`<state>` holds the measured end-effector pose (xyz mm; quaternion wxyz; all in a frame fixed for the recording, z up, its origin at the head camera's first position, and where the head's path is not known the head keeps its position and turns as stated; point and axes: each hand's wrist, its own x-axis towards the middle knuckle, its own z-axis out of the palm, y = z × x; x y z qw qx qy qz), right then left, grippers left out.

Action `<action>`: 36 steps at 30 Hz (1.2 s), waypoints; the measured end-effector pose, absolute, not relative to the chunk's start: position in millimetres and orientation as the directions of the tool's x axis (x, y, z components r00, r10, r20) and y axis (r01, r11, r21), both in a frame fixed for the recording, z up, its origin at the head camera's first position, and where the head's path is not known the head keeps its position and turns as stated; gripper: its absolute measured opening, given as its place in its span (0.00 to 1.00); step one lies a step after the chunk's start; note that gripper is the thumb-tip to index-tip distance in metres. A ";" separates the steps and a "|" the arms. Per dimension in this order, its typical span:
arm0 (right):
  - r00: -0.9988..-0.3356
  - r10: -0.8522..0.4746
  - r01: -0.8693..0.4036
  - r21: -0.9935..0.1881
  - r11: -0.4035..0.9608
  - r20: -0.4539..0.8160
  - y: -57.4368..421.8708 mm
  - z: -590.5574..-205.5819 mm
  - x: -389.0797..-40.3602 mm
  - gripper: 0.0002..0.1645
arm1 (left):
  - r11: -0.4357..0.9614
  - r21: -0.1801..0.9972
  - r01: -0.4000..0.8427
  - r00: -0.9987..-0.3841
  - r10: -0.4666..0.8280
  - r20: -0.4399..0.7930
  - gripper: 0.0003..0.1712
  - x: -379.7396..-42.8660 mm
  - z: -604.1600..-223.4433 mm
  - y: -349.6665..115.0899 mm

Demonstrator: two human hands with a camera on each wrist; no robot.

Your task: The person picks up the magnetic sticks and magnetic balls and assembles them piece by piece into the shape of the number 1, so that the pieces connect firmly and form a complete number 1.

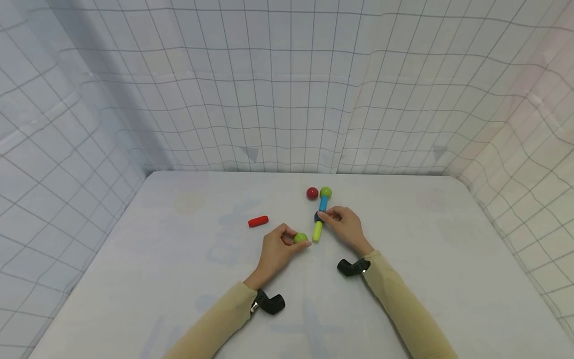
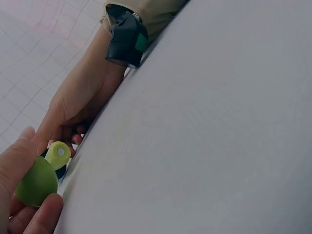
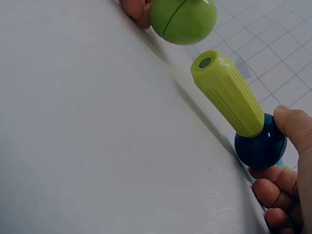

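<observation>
My left hand (image 1: pixel 279 248) pinches a green ball (image 1: pixel 301 238) between thumb and fingers, just left of the joined toy pieces. With my right hand (image 1: pixel 346 227) I grip a dark blue ball (image 3: pixel 261 144) in the middle of that chain. A yellow-green ribbed rod (image 3: pixel 229 92) runs from the dark blue ball toward me, its free end showing a grey round spot. On the far side, a blue rod (image 1: pixel 323 203) links the dark blue ball to another green ball (image 1: pixel 326 192). In the right wrist view, the held green ball (image 3: pixel 183 19) is apart from the rod's free end.
A dark red ball (image 1: pixel 312 193) lies beside the chain's far green ball. Farther left is a red rod (image 1: pixel 258 221) on the white table (image 1: pixel 179 279). Grid-patterned white curtains (image 1: pixel 291 89) enclose the back and both sides.
</observation>
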<state>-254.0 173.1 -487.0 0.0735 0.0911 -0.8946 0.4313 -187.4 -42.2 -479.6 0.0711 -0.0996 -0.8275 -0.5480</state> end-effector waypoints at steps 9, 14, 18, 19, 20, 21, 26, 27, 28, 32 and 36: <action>-0.974 -0.088 -0.220 -0.758 0.614 0.211 172.8 -488.9 -254.3 0.21 | 0.383 0.882 0.275 -0.961 0.134 0.242 0.20 -182.5 -482.0 -33.7; -0.974 -0.086 -0.218 -0.762 0.610 0.209 172.5 -488.1 -253.2 0.21 | 0.402 0.872 0.280 -0.960 0.143 0.242 0.20 -180.8 -481.2 -28.9; -0.975 -0.085 -0.215 -0.764 0.608 0.206 172.7 -487.1 -252.8 0.20 | 0.432 0.855 0.286 -0.958 0.138 0.251 0.21 -180.7 -482.3 -25.4; -0.975 -0.084 -0.214 -0.765 0.608 0.205 172.7 -486.9 -252.8 0.20 | 0.437 0.851 0.290 -0.957 0.137 0.256 0.22 -180.4 -482.4 -24.7; -0.975 -0.084 -0.213 -0.766 0.607 0.204 172.7 -486.7 -252.7 0.20 | 0.441 0.848 0.295 -0.956 0.135 0.262 0.22 -180.2 -482.6 -24.1; -0.976 -0.084 -0.212 -0.767 0.606 0.203 172.7 -486.5 -252.7 0.21 | 0.444 0.845 0.298 -0.954 0.134 0.267 0.22 -180.1 -482.8 -23.6; -0.978 -0.080 -0.201 -0.776 0.598 0.192 172.8 -486.0 -252.5 0.21 | 0.459 0.831 0.313 -0.950 0.132 0.284 0.23 -180.1 -483.7 -21.5; -0.979 -0.079 -0.199 -0.777 0.597 0.189 172.8 -486.0 -252.6 0.21 | 0.463 0.830 0.312 -0.950 0.132 0.283 0.24 -180.2 -483.7 -21.2; -0.979 -0.079 -0.197 -0.779 0.596 0.187 172.9 -486.1 -252.6 0.21 | 0.465 0.829 0.311 -0.950 0.132 0.283 0.24 -180.2 -483.6 -20.9; -0.979 -0.081 -0.198 -0.780 0.594 0.187 173.3 -485.9 -253.0 0.20 | 0.461 0.832 0.308 -0.951 0.133 0.279 0.25 -179.8 -482.2 -20.1; -0.976 -0.082 -0.209 -0.777 0.594 0.199 174.0 -486.0 -253.4 0.20 | 0.462 0.830 0.312 -0.950 0.134 0.282 0.26 -179.7 -481.2 -19.3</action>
